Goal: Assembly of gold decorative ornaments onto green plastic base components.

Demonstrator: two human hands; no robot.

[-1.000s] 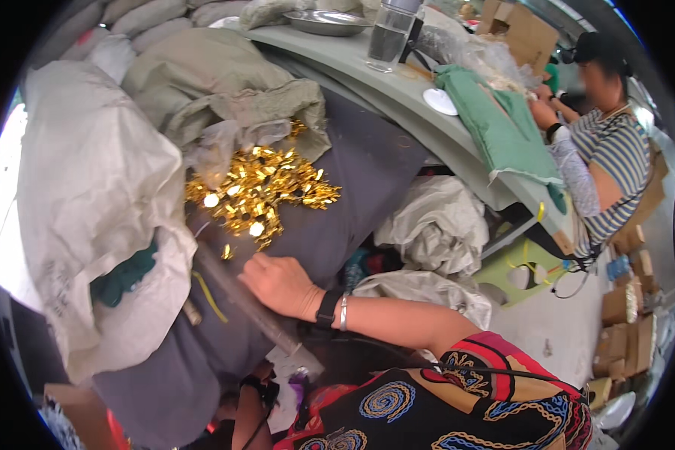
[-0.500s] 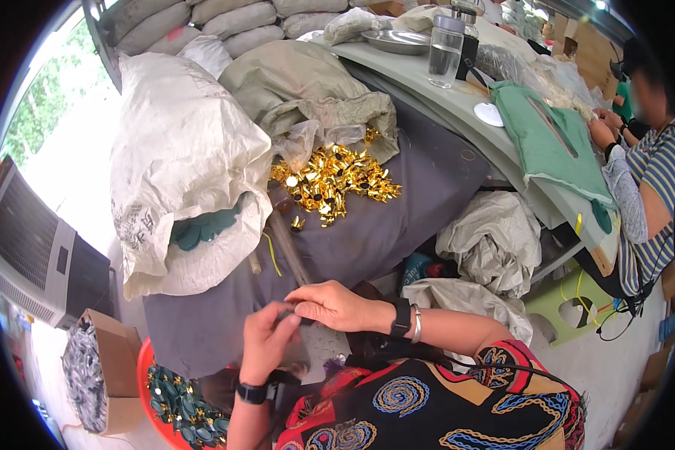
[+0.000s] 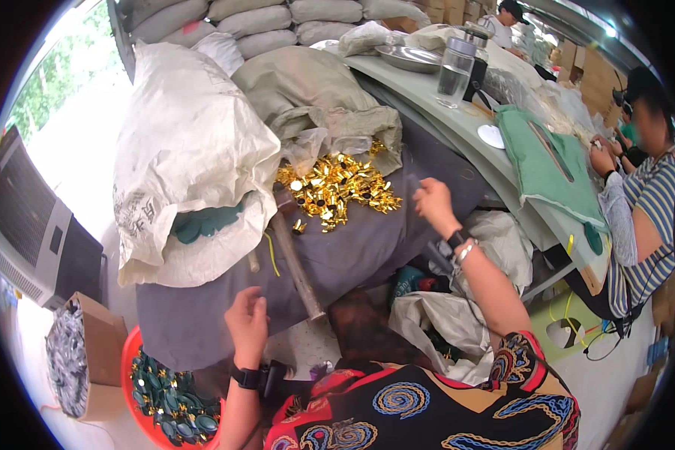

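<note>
My left hand [image 3: 247,321] is raised over the near edge of the dark grey cloth [image 3: 195,319], its fingers curled in. Whether something small sits in its grip I cannot make out. Further right and forward, my right hand [image 3: 435,205] hovers above the cloth with bent, slightly spread fingers, and nothing shows in it. It is nearest to a heap of shiny gold pieces [image 3: 337,191], some with dark round ends, spilling from an olive sack [image 3: 300,82]. Between my hands lies a wooden-handled hammer-like tool [image 3: 296,266].
A white woven sack [image 3: 195,142] holds dark green discs [image 3: 202,223]. At lower left, a red basin [image 3: 131,352] contains green-and-gold pieces, beside a cardboard box [image 3: 105,337]. A table [image 3: 397,75] on the right bears a clear bottle [image 3: 455,73] and green cushion [image 3: 551,165]; a person [image 3: 656,187] sits there.
My hands, together half a second ago, have parted. The right has gone forward and right toward the gold heap; the left has shifted slightly left. More of the tool's handle shows.
</note>
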